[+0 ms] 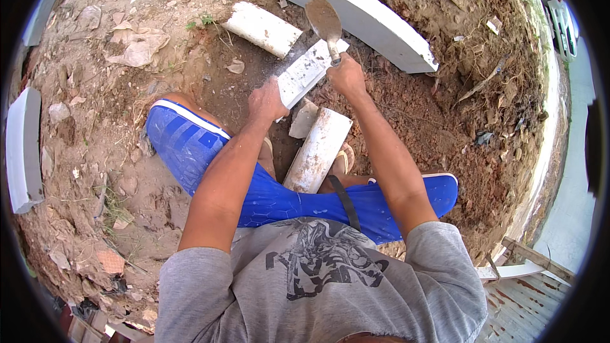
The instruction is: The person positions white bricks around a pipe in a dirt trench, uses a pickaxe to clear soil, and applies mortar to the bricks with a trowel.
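Observation:
My left hand (pixel 268 100) is closed on the near end of a narrow white block (pixel 307 75) with dark specks on its upper face. The block slants away from me to the right. My right hand (pixel 347 77) grips the handle of a rounded trowel (pixel 324 20), its brown-smeared blade pointing away above the far end of the block. Whether the trowel touches the block, I cannot tell. Below the block, between my feet, lies a dirty white pipe piece (pixel 319 148) beside a pale broken chunk (pixel 304 119). Another white pipe piece (pixel 263 28) lies beyond my left hand.
A long white block (pixel 365 19) lies on the dirt at the far side. Another white block (pixel 24 151) is at the left edge. Rubble and a crumpled pale sheet (pixel 138 47) litter the ground. To the right are a pale wall (pixel 575 152) and rusty corrugated sheeting (pixel 530 302).

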Available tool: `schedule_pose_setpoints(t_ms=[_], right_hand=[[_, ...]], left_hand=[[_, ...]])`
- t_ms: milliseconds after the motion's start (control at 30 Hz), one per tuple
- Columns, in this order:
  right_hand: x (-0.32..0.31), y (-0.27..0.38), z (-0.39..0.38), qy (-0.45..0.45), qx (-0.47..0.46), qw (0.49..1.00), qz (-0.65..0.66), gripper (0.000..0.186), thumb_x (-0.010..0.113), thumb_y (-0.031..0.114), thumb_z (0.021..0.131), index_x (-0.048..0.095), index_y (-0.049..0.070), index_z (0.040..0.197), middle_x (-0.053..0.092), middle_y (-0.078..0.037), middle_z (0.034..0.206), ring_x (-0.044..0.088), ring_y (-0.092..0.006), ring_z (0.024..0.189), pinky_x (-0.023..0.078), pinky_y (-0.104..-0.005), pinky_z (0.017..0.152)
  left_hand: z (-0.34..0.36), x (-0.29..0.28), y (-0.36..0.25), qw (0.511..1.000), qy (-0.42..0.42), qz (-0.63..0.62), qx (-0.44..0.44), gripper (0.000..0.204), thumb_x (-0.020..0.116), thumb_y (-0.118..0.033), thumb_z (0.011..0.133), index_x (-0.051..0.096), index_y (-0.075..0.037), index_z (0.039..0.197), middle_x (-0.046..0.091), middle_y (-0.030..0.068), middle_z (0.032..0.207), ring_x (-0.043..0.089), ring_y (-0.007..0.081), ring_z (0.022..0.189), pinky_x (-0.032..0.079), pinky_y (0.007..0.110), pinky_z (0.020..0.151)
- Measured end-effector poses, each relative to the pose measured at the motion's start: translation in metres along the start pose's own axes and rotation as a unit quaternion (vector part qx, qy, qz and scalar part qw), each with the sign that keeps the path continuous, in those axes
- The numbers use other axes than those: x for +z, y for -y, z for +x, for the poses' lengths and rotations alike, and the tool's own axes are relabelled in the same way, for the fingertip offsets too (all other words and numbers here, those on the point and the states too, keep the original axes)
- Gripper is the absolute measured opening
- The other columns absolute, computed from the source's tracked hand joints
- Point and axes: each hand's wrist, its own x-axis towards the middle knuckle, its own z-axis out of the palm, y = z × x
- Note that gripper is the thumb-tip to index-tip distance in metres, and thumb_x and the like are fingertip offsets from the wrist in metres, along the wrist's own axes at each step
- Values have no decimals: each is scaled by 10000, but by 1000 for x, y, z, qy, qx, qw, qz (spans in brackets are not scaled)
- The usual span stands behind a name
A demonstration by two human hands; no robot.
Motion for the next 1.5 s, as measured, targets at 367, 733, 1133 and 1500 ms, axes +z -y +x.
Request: schedule_pose_setpoints(t_ms=[367, 733, 1133, 1500], right_hand=[[3, -15, -30, -3, 53, 998, -23, 318, 643, 191, 850, 622, -11, 1094, 703, -293, 1014, 671, -468, 1004, 524, -521, 896], [7, -24, -87, 36, 11, 997, -64, 341, 614, 254, 934, 536, -18, 1124, 669, -343, 941, 650, -521, 907, 495, -593, 812], [15, -28, -123, -9, -40, 998, 43, 413, 691, 178, 877, 557, -22, 1213, 684, -324, 954, 656, -507, 931, 504, -557, 798], [41, -28, -118, -33, -64, 990, 124, 398, 678, 165, 845, 563, -44, 1163, 680, -336, 953, 661, -513, 930, 507, -547, 802]], left_hand=[[-1, 5, 3, 1000, 7, -1, 4, 825, 903, -286, 628, 504, -35, 1305, 640, 194, 1261, 672, 367, 1128, 579, 436, 922], [0, -3, -17, 997, -41, 4, 62, 816, 859, -261, 595, 529, 13, 1289, 673, 185, 1160, 714, 327, 1014, 606, 411, 818], [-14, -46, -38, 994, -49, 2, 94, 654, 884, -407, 481, 736, -3, 973, 750, 185, 891, 746, 334, 847, 598, 425, 742], [-15, -74, -39, 997, -59, -15, 54, 687, 864, -410, 519, 765, -32, 1085, 765, 166, 950, 747, 307, 870, 596, 430, 758]])
